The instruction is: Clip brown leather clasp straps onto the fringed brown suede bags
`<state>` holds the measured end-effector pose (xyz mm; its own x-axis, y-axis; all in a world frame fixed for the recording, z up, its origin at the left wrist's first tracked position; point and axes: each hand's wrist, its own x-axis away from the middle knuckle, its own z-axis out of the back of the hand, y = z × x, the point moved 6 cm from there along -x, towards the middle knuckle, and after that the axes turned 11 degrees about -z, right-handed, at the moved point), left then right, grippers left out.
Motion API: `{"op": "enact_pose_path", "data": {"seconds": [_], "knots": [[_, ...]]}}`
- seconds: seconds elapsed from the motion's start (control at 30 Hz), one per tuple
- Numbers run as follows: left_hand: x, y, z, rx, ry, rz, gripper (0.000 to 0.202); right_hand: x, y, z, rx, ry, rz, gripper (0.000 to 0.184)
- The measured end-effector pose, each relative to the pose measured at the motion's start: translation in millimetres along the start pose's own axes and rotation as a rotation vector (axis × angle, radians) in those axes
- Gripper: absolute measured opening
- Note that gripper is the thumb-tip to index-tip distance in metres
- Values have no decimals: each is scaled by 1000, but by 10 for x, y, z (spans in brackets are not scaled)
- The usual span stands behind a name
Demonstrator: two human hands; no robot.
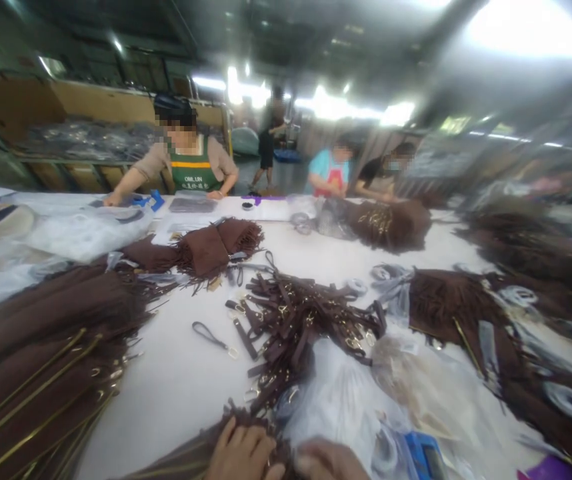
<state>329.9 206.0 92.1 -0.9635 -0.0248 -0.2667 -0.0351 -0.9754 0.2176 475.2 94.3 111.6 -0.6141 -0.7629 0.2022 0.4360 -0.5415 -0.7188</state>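
Note:
My left hand lies at the bottom edge of the view, fingers stretched over a brown fringed bag with a gold zip. Just to its right is my right hand, blurred and cut off by the frame, close to the bag's fringe and a clear plastic bag. What its fingers do is not visible. Beyond both hands spreads a heap of dark brown wrist straps with gold clips. One strap lies apart on the white table.
Brown zipped bags are stacked at left, and another fringed pile lies behind them. More brown bags and plastic wrap are at right. A blue box-like item sits near my right hand. Across the table a person in a green apron works.

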Motion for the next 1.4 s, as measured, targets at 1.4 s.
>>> {"op": "enact_pose_path", "data": {"seconds": [1.4], "knots": [[245, -244, 572, 748, 402, 505, 34, -509, -588, -68, -800, 89, -253, 46]]}}
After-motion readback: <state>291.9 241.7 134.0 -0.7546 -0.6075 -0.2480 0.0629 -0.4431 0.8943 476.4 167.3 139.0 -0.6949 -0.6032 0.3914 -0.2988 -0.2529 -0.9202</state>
